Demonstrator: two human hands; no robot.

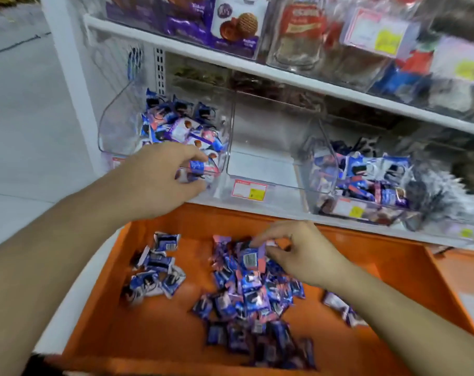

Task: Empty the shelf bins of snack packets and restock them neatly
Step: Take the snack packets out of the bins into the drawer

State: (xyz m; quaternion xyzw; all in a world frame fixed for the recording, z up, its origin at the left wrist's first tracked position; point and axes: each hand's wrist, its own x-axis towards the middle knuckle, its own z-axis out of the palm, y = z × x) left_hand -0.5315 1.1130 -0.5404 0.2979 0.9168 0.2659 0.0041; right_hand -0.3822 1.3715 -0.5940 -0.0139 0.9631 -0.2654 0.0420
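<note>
In the head view, the left hand (pixel 160 177) reached into the clear left bin (pixel 108 126) at centre left of the frame, its fingers (pixel 195 158) curled and pinching a blue snack packet (pixel 199 167) at the bin's front edge. That bin held a heap of blue, white and pink packets (pixel 176 123). Just right of it stood a middle bin (pixel 257 164) with only a price label (pixel 249 189) on its front, and further right a tilted right bin (pixel 325 164) held more blue packets, blurred. Below the shelf, an orange tray (pixel 176 329) filled the lower centre of the frame, with loose packets (pixel 246 299) scattered over its floor. The right hand (pixel 303 253) hovered over that pile, thumb and fingertips pressed together on a purple packet with a barcode (pixel 253 257). The upper shelf (pixel 230 63) carried biscuit packs in more bins.
</note>
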